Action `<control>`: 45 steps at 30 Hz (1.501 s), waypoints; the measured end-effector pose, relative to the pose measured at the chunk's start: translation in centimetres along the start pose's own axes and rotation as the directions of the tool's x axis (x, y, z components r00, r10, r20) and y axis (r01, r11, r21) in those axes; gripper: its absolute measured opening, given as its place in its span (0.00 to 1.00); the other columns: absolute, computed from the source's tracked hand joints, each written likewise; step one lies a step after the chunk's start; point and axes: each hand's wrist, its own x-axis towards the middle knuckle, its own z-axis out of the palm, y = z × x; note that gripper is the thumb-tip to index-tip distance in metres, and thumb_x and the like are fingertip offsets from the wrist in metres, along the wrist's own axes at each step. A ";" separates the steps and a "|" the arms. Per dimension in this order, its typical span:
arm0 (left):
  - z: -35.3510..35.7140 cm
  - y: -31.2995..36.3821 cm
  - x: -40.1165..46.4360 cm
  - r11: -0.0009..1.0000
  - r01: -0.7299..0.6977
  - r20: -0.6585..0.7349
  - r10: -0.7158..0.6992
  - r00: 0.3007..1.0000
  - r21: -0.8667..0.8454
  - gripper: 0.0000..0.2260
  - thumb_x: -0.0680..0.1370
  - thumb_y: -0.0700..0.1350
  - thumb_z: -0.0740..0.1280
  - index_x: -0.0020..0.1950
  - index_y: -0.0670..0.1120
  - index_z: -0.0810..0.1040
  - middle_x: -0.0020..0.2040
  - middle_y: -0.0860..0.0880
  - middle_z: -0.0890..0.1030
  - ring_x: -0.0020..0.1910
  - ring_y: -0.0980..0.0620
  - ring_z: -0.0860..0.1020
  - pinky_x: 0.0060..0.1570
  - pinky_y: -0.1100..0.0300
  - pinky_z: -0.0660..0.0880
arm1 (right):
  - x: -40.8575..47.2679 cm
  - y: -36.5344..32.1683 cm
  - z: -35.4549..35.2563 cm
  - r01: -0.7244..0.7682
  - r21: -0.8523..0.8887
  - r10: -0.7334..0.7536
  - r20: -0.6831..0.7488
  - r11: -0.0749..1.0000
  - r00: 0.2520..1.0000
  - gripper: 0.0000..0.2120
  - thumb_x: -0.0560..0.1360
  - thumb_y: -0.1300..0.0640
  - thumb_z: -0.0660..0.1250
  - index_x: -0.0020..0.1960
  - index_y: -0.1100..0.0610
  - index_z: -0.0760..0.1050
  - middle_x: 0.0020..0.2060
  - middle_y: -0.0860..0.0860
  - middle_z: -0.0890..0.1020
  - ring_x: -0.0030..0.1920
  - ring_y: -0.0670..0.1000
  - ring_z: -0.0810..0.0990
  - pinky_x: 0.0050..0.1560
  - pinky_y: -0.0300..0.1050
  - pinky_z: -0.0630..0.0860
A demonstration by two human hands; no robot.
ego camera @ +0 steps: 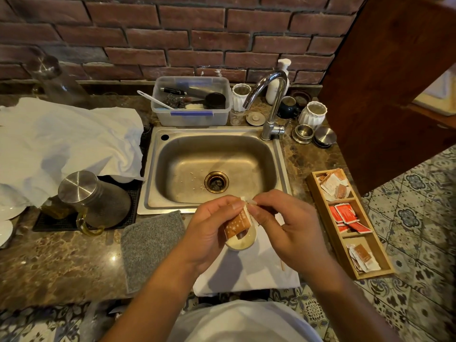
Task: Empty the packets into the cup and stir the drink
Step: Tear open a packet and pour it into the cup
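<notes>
A brown packet [237, 225] with a white star mark hangs over a cup [243, 241] of pale drink on a white cloth [249, 272]. My left hand [209, 230] pinches the packet's upper left part. My right hand [288, 225] pinches the packet's white top edge from the right, fingertips almost meeting those of the left. The cup is mostly hidden behind the packet and my hands. A thin wooden stir stick [282, 264] lies on the cloth under my right wrist. A wooden tray [323, 211] to the right holds more packets, brown and red [345, 215].
A steel sink [214, 166] with a tap [269, 104] lies just behind my hands. A grey cloth [150, 245] and a glass jug with steel lid [91, 198] sit left. A plastic tub [192, 102], white jars and small tins line the back. The counter edge is near me.
</notes>
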 end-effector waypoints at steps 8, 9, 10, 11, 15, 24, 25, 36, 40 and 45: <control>0.5 -0.4 0.0 0.995 0.035 -0.022 -0.038 0.999 -0.097 0.06 0.74 0.40 0.68 0.39 0.43 0.84 0.32 0.45 0.79 0.29 0.52 0.77 0.28 0.62 0.75 | -1.1 -0.2 0.4 0.127 -0.066 -0.135 -0.135 0.990 0.982 0.08 0.81 0.56 0.67 0.52 0.59 0.82 0.42 0.52 0.84 0.43 0.47 0.80 0.42 0.44 0.78; 0.5 -0.4 0.0 0.993 0.033 -0.034 -0.037 0.999 -0.114 0.06 0.74 0.40 0.68 0.38 0.42 0.83 0.31 0.45 0.79 0.27 0.52 0.76 0.27 0.62 0.75 | -1.1 -0.5 0.4 0.134 -0.041 -0.139 -0.158 0.990 0.978 0.07 0.82 0.56 0.66 0.52 0.58 0.81 0.43 0.52 0.84 0.44 0.46 0.80 0.44 0.41 0.77; 0.4 -0.4 0.1 0.994 0.023 -0.045 -0.029 0.999 -0.111 0.06 0.74 0.40 0.68 0.38 0.41 0.82 0.30 0.44 0.78 0.26 0.51 0.76 0.26 0.62 0.74 | -1.1 -0.7 0.4 0.131 -0.020 -0.133 -0.167 0.991 0.977 0.07 0.82 0.56 0.66 0.53 0.57 0.81 0.43 0.51 0.84 0.45 0.44 0.80 0.44 0.38 0.77; 0.2 -0.3 0.1 0.997 0.008 -0.054 -0.012 0.998 -0.079 0.06 0.73 0.41 0.69 0.38 0.41 0.81 0.30 0.43 0.77 0.25 0.50 0.74 0.25 0.61 0.73 | -1.0 -0.9 0.3 0.113 -0.005 -0.113 -0.161 0.994 0.980 0.06 0.81 0.56 0.66 0.53 0.57 0.81 0.43 0.50 0.84 0.44 0.43 0.80 0.45 0.37 0.76; -0.5 0.2 -0.1 0.993 -0.052 -0.034 0.056 0.998 0.109 0.08 0.72 0.46 0.72 0.41 0.40 0.81 0.31 0.43 0.78 0.26 0.49 0.74 0.26 0.61 0.74 | -0.7 -1.2 0.0 -0.082 0.117 0.090 -0.072 0.990 0.993 0.07 0.80 0.52 0.66 0.56 0.51 0.80 0.44 0.41 0.83 0.43 0.45 0.83 0.42 0.38 0.78; -0.5 1.0 -0.3 0.983 -0.081 0.010 0.081 0.997 0.163 0.08 0.77 0.43 0.67 0.41 0.43 0.83 0.29 0.42 0.79 0.24 0.50 0.74 0.24 0.62 0.74 | -0.1 -1.5 -0.7 -0.320 0.359 0.290 0.136 0.877 0.947 0.09 0.77 0.51 0.72 0.49 0.58 0.82 0.37 0.52 0.84 0.37 0.50 0.83 0.36 0.42 0.79; -0.6 0.9 -0.2 0.985 -0.078 0.012 0.077 0.997 0.151 0.08 0.77 0.44 0.67 0.42 0.42 0.83 0.29 0.41 0.79 0.24 0.50 0.74 0.24 0.62 0.73 | 0.0 -1.5 -0.7 -0.328 0.383 0.298 0.138 0.863 0.945 0.09 0.76 0.52 0.72 0.48 0.59 0.82 0.36 0.54 0.84 0.35 0.49 0.82 0.35 0.41 0.78; -0.4 0.0 -0.2 0.991 -0.031 0.053 0.024 0.998 0.127 0.08 0.71 0.52 0.73 0.45 0.48 0.84 0.32 0.46 0.80 0.25 0.55 0.68 0.27 0.64 0.64 | 0.4 -1.6 -0.1 -0.305 0.462 0.344 -0.002 0.833 0.939 0.07 0.77 0.55 0.70 0.49 0.59 0.81 0.34 0.58 0.82 0.32 0.45 0.80 0.34 0.38 0.77; -0.4 -0.2 -0.1 0.989 -0.021 0.040 0.015 0.999 0.147 0.08 0.70 0.51 0.74 0.43 0.48 0.83 0.31 0.47 0.79 0.25 0.56 0.69 0.27 0.64 0.64 | 0.4 -1.7 -0.3 -0.303 0.463 0.337 0.009 0.833 0.941 0.07 0.75 0.57 0.70 0.50 0.60 0.81 0.34 0.56 0.83 0.32 0.45 0.81 0.34 0.37 0.78; -0.5 -0.5 0.2 0.983 -0.046 -0.009 0.049 0.999 0.179 0.22 0.69 0.48 0.76 0.48 0.31 0.77 0.26 0.49 0.74 0.26 0.55 0.68 0.29 0.64 0.65 | 0.5 -1.5 -0.8 -0.349 0.481 0.349 0.093 0.804 0.932 0.07 0.74 0.58 0.71 0.50 0.61 0.82 0.34 0.55 0.83 0.33 0.46 0.81 0.34 0.39 0.77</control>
